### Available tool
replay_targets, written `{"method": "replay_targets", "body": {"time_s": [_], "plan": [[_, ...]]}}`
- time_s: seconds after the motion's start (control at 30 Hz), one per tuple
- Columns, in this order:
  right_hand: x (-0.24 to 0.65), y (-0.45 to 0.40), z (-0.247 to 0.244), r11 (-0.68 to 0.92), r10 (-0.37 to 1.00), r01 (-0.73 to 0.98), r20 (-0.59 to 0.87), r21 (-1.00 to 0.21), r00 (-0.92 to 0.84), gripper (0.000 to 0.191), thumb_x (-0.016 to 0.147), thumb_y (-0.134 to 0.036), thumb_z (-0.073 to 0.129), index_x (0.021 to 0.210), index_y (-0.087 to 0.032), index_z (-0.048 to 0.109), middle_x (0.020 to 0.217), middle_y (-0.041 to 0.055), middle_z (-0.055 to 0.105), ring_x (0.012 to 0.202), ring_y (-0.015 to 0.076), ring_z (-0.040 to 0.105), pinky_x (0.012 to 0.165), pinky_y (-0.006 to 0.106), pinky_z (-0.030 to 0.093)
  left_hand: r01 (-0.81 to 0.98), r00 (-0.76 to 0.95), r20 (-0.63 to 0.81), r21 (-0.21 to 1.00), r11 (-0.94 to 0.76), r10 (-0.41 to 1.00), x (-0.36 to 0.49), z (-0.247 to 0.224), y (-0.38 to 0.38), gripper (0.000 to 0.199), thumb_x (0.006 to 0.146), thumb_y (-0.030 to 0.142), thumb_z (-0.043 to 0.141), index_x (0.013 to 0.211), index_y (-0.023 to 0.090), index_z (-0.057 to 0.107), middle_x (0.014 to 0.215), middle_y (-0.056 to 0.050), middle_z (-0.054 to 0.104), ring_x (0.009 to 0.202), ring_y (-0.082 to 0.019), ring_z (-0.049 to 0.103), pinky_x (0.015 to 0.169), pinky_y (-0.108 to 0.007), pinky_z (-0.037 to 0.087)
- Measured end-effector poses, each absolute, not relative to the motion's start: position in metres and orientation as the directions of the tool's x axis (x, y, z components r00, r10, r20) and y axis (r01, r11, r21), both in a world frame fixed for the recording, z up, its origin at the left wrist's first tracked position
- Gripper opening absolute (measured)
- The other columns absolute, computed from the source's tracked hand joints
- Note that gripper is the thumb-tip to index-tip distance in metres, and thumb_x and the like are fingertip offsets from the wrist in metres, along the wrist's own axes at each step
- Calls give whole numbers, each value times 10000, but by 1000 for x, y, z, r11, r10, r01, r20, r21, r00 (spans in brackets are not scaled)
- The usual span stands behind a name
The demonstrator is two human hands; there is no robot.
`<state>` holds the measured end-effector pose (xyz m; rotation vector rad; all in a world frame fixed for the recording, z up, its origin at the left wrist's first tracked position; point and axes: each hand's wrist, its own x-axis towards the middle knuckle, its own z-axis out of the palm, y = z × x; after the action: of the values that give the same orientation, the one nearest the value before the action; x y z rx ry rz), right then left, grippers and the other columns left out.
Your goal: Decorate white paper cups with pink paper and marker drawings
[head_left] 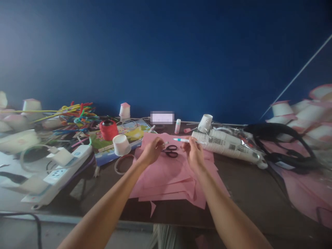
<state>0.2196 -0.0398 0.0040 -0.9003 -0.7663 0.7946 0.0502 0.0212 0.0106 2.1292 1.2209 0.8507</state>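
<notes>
My right hand (192, 151) is closed around a slim white marker (184, 140) with a teal band, its tip pointing left. My left hand (153, 150) is closed too, fingers pinched on a small pale piece that looks like a pen cap (166, 143). The marker tip and this piece are apart, facing each other. Below and between the hands, dark-handled scissors (171, 151) lie on a stack of pink paper sheets (168, 176). Left of my left hand, a white paper cup (121, 145) stands on a colourful booklet (103, 155).
A red spool (109, 130) and a glue stick (177, 126) stand farther back. Stacked paper cups (228, 143) in plastic lie at right, near a black strap (280, 138). A power strip (58, 176), a tape ring (124, 164) and pipe cleaners (83, 112) are at left.
</notes>
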Motion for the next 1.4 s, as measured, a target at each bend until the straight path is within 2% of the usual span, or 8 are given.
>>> {"method": "replay_targets", "body": {"time_s": [0.07, 0.23, 0.4, 0.67, 0.9, 1.13, 1.27, 1.4], "plan": [[219, -40, 5, 376, 856, -306, 202, -874, 476, 260, 795, -429, 597, 728, -178, 603, 509, -39, 544, 472, 92, 486, 455, 209, 370, 445, 391, 285, 774, -451, 875, 48, 7, 18, 75, 812, 259, 516, 800, 188, 537, 758, 14, 610, 729, -132, 559, 691, -257, 441], [218, -42, 6, 348, 865, -344, 157, -872, 477, 246, 754, -404, 631, 680, -170, 617, 466, -39, 537, 442, 81, 468, 408, 188, 323, 348, 422, 285, 826, -444, 861, 45, 2, 15, 71, 813, 246, 517, 815, 184, 552, 799, 2, 617, 742, -127, 550, 677, -248, 428], [217, -42, 4, 324, 865, -323, 140, -889, 483, 219, 754, -369, 624, 669, -167, 619, 455, -39, 540, 427, 72, 454, 393, 176, 306, 363, 443, 298, 802, -474, 845, 39, -4, 15, 77, 823, 236, 521, 853, 188, 573, 868, -19, 625, 812, -144, 549, 697, -256, 423], [218, -42, -2, 312, 886, -191, 212, -931, 412, 215, 807, -346, 590, 683, -171, 603, 470, -46, 529, 429, 72, 441, 427, 195, 321, 388, 461, 307, 775, -500, 833, 44, 2, 9, 61, 833, 216, 524, 851, 197, 580, 886, -14, 643, 858, -153, 562, 694, -249, 421], [213, -41, -7, 304, 892, -200, 205, -931, 402, 227, 807, -393, 604, 725, -181, 601, 462, -52, 526, 427, 87, 452, 428, 207, 333, 410, 456, 351, 733, -543, 818, 44, 2, 5, 72, 842, 235, 539, 877, 198, 590, 899, -29, 651, 860, -165, 572, 691, -255, 429], [208, -47, 5, 249, 923, -304, 130, -919, 363, 254, 781, -427, 631, 717, -187, 580, 460, -48, 544, 429, 95, 476, 437, 211, 367, 347, 470, 517, 637, -688, 715, 42, 5, 1, 92, 868, 216, 520, 834, 185, 599, 805, -33, 651, 815, -170, 559, 762, -290, 417], [207, -48, 11, 198, 935, -385, 56, -901, 349, 276, 718, -447, 678, 709, -192, 573, 450, -49, 551, 428, 107, 513, 410, 207, 361, 271, 428, 498, 725, -633, 754, 46, 5, -3, 111, 871, 210, 510, 802, 182, 593, 746, -10, 644, 755, -143, 571, 738, -261, 424], [204, -48, 12, 195, 943, -405, 57, -894, 328, 283, 722, -461, 672, 714, -201, 560, 460, -51, 557, 438, 115, 538, 401, 208, 371, 238, 399, 439, 798, -553, 805, 50, 6, -5, 119, 867, 230, 512, 789, 174, 583, 733, -1, 647, 720, -127, 577, 701, -240, 430]]}}
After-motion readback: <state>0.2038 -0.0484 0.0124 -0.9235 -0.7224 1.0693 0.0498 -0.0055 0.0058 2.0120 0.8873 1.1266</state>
